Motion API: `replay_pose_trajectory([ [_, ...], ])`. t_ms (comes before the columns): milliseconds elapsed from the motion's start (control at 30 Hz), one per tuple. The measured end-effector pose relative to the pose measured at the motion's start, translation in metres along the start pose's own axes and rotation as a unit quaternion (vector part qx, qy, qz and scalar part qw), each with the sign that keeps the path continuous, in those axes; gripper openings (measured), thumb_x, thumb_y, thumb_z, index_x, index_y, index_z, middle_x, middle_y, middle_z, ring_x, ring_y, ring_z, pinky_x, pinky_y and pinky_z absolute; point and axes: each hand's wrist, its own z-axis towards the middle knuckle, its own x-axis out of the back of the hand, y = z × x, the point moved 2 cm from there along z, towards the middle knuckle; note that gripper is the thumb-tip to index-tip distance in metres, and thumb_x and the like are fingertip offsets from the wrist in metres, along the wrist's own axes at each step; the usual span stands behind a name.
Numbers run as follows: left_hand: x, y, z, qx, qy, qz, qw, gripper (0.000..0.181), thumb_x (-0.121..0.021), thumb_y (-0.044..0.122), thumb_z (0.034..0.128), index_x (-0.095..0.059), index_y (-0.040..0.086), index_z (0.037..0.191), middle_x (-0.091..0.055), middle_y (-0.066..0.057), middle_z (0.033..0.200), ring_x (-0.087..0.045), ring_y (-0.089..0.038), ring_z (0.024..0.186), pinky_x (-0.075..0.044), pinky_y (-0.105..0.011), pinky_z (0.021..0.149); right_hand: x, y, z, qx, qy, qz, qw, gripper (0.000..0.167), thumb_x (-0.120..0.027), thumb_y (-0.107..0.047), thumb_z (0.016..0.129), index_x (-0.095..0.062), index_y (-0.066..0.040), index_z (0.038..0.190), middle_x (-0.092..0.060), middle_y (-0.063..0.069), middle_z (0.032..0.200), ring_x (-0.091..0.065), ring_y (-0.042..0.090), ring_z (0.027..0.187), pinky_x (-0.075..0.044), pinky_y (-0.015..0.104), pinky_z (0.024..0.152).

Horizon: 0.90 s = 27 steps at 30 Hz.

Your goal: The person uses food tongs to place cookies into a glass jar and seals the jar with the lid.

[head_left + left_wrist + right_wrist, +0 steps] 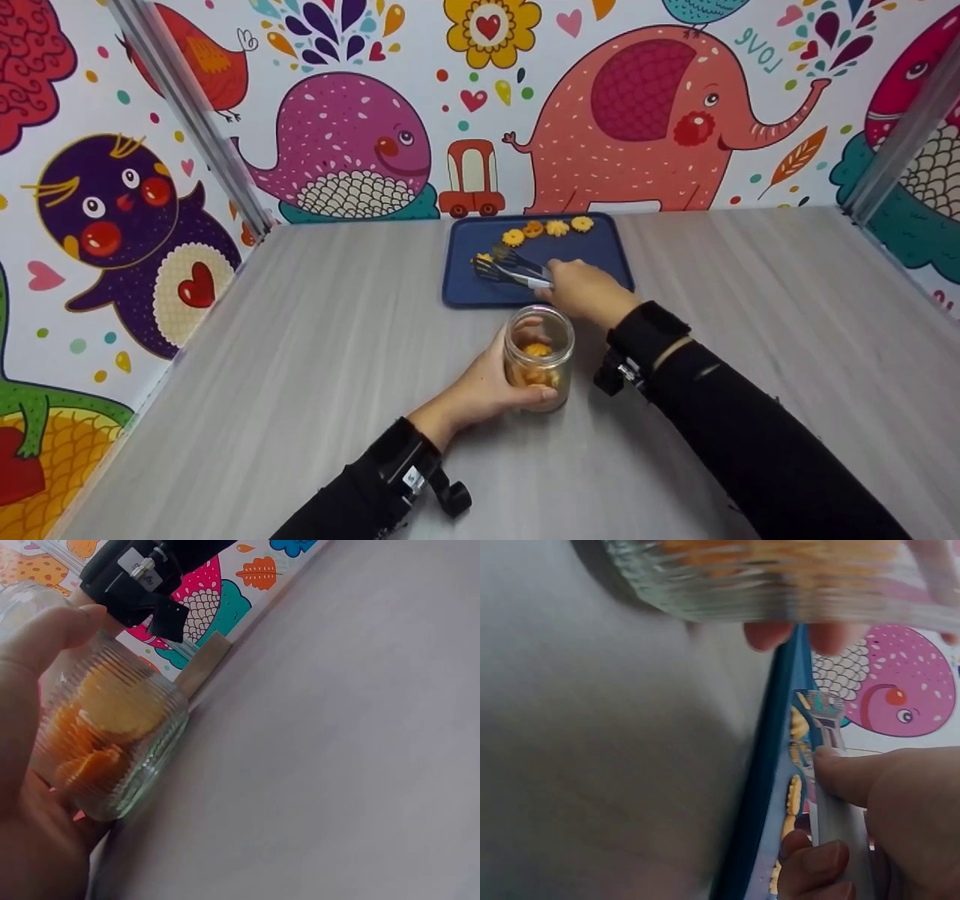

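My left hand (491, 379) grips a clear ribbed glass jar (556, 375), thumb and fingers wrapped round its side. Several golden cookies (112, 709) lie inside the jar, and its mouth is uncovered. My right hand (589, 291) holds a pair of tongs (534, 282) with silver arms and dark slotted heads. Over the left part of a blue tray (465, 291), the tong heads stand apart beside a cookie (482, 259). In the right wrist view, the thumb and fingers press the tong arms (836, 825). Whether the tongs touch the cookie I cannot tell.
Several more cookies (557, 227) form a row along the tray's back edge. The grey wood-grain table (352, 300) meets walls (480, 112) printed with cartoon animals behind and at the sides. Metal posts (195, 112) stand at the back corners.
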Motion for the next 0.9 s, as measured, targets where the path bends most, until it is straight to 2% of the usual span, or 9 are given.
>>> replay_pose_trajectory([
  [200,0.0,-0.001,0.0,-0.001,-0.005,-0.011,0.9999,0.095,-0.092,0.018,0.0829,-0.036,0.018,0.159,-0.058,-0.004,0.144,-0.056,-0.018,0.134,-0.042,-0.034,0.116,-0.004,-0.006,0.01,-0.004,0.012,-0.001,0.9999,0.055,-0.06,-0.039,0.11,-0.053,0.0,0.147,-0.063,0.025,0.139,-0.063,0.038,0.127,-0.052,0.055,0.106],
  [333,0.0,-0.001,0.001,-0.01,-0.006,-0.003,0.9999,0.094,-0.092,0.016,0.0828,-0.036,0.017,0.159,-0.058,-0.004,0.144,-0.055,-0.017,0.134,-0.042,-0.032,0.116,-0.005,-0.007,0.014,0.019,0.037,0.004,0.9991,0.05,-0.063,-0.036,0.109,-0.057,0.002,0.141,-0.066,0.026,0.132,-0.066,0.039,0.122,-0.053,0.055,0.103],
  [600,0.0,-0.001,0.001,-0.011,-0.004,0.004,0.9999,0.095,-0.092,0.018,0.083,-0.035,0.018,0.159,-0.058,-0.002,0.144,-0.055,-0.016,0.134,-0.042,-0.031,0.116,-0.006,-0.005,0.015,0.034,0.058,0.027,0.9973,0.048,-0.066,-0.033,0.108,-0.06,0.002,0.141,-0.069,0.023,0.129,-0.067,0.036,0.116,-0.054,0.053,0.101],
  [900,0.001,0.0,0.0,-0.005,-0.001,0.012,0.9999,0.095,-0.092,0.018,0.0832,-0.035,0.019,0.16,-0.059,-0.002,0.144,-0.056,-0.016,0.134,-0.042,-0.032,0.116,-0.003,-0.007,0.008,0.045,0.09,0.001,0.9949,0.034,-0.068,-0.032,0.106,-0.068,-0.002,0.122,-0.073,0.017,0.108,-0.07,0.03,0.092,-0.058,0.05,0.083],
])
